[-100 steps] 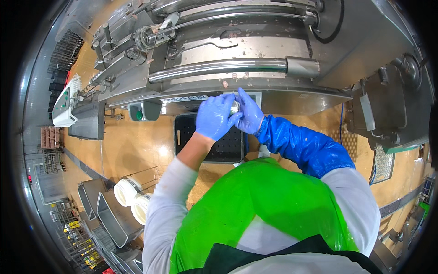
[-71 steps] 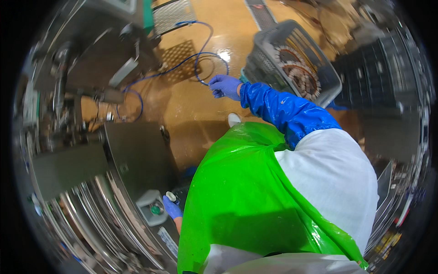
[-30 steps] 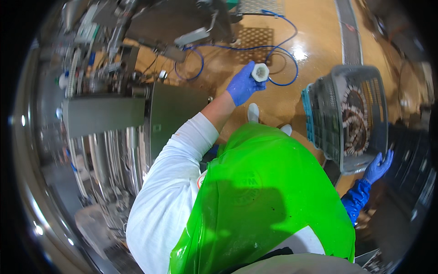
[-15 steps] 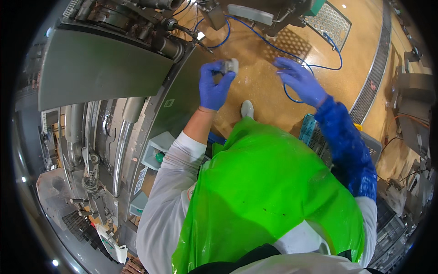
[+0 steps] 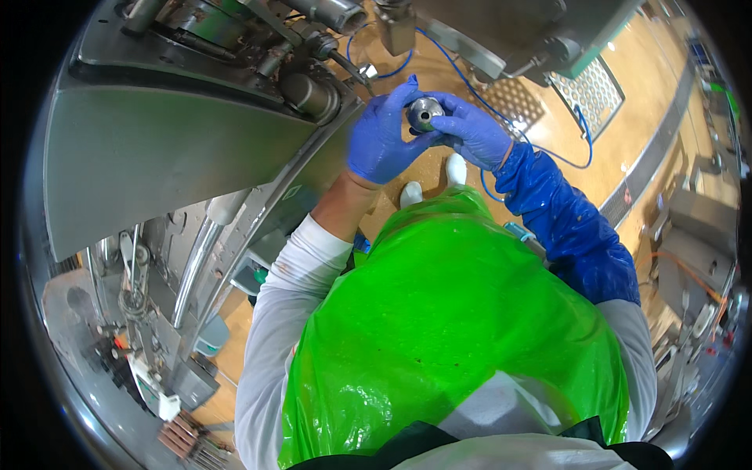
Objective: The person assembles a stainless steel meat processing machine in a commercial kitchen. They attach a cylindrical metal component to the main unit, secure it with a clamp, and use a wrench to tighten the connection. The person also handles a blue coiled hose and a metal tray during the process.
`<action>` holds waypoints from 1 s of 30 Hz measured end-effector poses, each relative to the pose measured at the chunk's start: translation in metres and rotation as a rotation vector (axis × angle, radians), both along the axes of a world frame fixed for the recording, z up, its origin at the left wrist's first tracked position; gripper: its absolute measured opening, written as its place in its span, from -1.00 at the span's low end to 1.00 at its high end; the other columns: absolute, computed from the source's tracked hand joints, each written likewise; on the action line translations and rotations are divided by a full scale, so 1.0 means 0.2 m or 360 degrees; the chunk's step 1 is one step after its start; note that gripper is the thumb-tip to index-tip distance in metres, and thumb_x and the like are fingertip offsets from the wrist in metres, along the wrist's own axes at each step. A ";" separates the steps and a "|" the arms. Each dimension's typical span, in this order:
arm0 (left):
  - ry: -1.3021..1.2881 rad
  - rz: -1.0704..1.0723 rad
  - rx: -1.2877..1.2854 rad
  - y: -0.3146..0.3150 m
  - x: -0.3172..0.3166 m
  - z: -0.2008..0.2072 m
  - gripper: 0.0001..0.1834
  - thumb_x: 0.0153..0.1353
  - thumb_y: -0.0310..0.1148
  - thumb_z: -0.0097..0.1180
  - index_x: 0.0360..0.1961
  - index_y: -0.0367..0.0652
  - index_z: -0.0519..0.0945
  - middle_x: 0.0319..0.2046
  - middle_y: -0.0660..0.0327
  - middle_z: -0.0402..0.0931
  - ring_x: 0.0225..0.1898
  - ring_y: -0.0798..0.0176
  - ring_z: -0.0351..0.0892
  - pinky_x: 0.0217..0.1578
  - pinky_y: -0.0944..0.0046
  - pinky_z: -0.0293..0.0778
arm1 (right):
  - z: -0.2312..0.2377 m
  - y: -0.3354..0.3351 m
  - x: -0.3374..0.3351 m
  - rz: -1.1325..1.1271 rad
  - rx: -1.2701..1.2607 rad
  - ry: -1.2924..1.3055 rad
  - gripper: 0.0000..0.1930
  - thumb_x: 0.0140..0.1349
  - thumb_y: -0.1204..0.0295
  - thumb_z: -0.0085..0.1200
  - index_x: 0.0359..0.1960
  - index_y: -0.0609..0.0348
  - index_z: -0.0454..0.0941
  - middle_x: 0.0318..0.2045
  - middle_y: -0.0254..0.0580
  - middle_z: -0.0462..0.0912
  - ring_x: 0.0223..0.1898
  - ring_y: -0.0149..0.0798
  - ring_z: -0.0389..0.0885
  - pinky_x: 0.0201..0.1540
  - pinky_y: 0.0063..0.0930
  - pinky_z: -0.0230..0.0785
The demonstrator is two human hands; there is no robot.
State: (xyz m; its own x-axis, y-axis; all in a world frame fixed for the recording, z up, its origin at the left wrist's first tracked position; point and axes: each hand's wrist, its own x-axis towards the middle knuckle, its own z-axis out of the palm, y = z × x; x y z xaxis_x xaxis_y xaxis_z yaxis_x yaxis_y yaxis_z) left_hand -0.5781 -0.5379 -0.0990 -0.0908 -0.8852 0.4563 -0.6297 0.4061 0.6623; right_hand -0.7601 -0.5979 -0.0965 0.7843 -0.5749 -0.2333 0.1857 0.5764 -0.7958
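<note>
A round, shiny metal part with a dark hole in its middle [image 5: 423,114] is between my two hands, its holed face turned up. My left hand [image 5: 382,142], in a blue glove, closes on its left and lower side, one finger sticking up and away. From the right, my right hand [image 5: 476,135], gloved and in a wet blue sleeve, wraps its fingers behind the part and rests the thumb near its front edge. The underside of the metal part is hidden by my hands.
A large grey machine panel [image 5: 164,157] stands close on the left, with metal rods and cylinders [image 5: 309,98] above it. A blue hose [image 5: 462,78] runs over the tan floor [image 5: 540,184]. Beyond it lies a perforated plate [image 5: 589,92]; a drain grate [image 5: 627,196] is at right.
My right hand has come left to the metal part, which my left hand alone held before. The part is turned with its hole upward. My view has shifted, and both white boots now show.
</note>
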 end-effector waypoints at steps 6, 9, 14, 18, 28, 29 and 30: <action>0.0025 0.0217 0.0364 -0.06 -0.04 -0.05 -0.01 -0.01 -0.31 0.40 0.36 -0.32 0.08 0.07 -0.08 0.48 0.07 -0.09 0.50 0.08 0.06 0.40 | -0.27 -0.28 0.02 0.0129 0.0301 -0.0024 -0.57 0.28 0.47 0.01 0.20 0.18 0.35 0.02 -0.20 0.53 0.03 -0.27 0.54 0.05 -0.31 0.48; -0.0111 0.0380 0.0627 -0.01 -0.02 -0.12 -0.06 0.03 -0.27 0.36 0.37 -0.30 0.11 0.09 -0.11 0.46 0.11 -0.11 0.48 0.12 0.06 0.37 | -0.37 -0.42 0.07 0.0163 0.0398 0.0033 -0.58 0.26 0.51 0.00 0.17 0.18 0.36 0.03 -0.20 0.51 0.04 -0.25 0.53 0.04 -0.29 0.48; 0.0022 0.0541 0.1188 0.20 -0.03 -0.23 -0.18 0.12 -0.24 0.28 0.36 -0.23 0.18 0.13 -0.09 0.45 0.14 -0.07 0.46 0.13 0.07 0.37 | -0.66 -0.64 0.23 0.0072 -0.0037 0.0189 -0.60 0.23 0.53 0.02 0.13 0.16 0.38 0.00 -0.22 0.50 0.02 -0.28 0.53 0.06 -0.32 0.47; 0.0323 0.0685 0.1476 0.38 -0.08 -0.36 -0.31 0.23 -0.21 0.18 0.33 -0.19 0.25 0.13 -0.03 0.47 0.12 0.04 0.50 0.12 0.13 0.40 | -0.73 -0.75 0.36 -0.0082 0.0027 0.0153 -0.68 0.23 0.44 0.08 0.02 0.14 0.44 -0.14 -0.24 0.55 -0.08 -0.30 0.54 -0.01 -0.36 0.50; 0.1575 0.0741 0.1319 0.00 -0.08 -0.70 -0.32 0.37 -0.25 0.01 0.44 -0.04 0.04 0.34 0.04 0.18 0.30 0.17 0.26 0.19 0.13 0.32 | -0.63 -0.89 0.48 0.0240 -0.0083 0.0485 -0.73 0.22 0.31 0.15 -0.10 0.07 0.43 -0.28 -0.29 0.53 -0.30 -0.35 0.56 -0.20 -0.40 0.54; 0.1654 0.0869 0.1240 -0.11 -0.11 -0.77 -0.28 0.36 -0.22 0.02 0.45 -0.03 -0.01 0.37 0.04 0.11 0.33 0.16 0.21 0.21 0.13 0.28 | -0.64 -0.90 0.47 0.0206 -0.0088 0.0505 -0.72 0.21 0.32 0.17 -0.10 0.08 0.42 -0.28 -0.28 0.53 -0.29 -0.35 0.56 -0.22 -0.40 0.54; 0.1732 0.0988 0.1167 -0.22 -0.13 -0.84 -0.24 0.34 -0.20 0.03 0.46 -0.01 -0.05 0.40 0.04 0.04 0.36 0.14 0.16 0.24 0.14 0.25 | -0.64 -0.91 0.45 0.0162 -0.0090 0.0530 -0.70 0.20 0.34 0.18 -0.09 0.08 0.41 -0.28 -0.28 0.53 -0.28 -0.36 0.56 -0.25 -0.40 0.55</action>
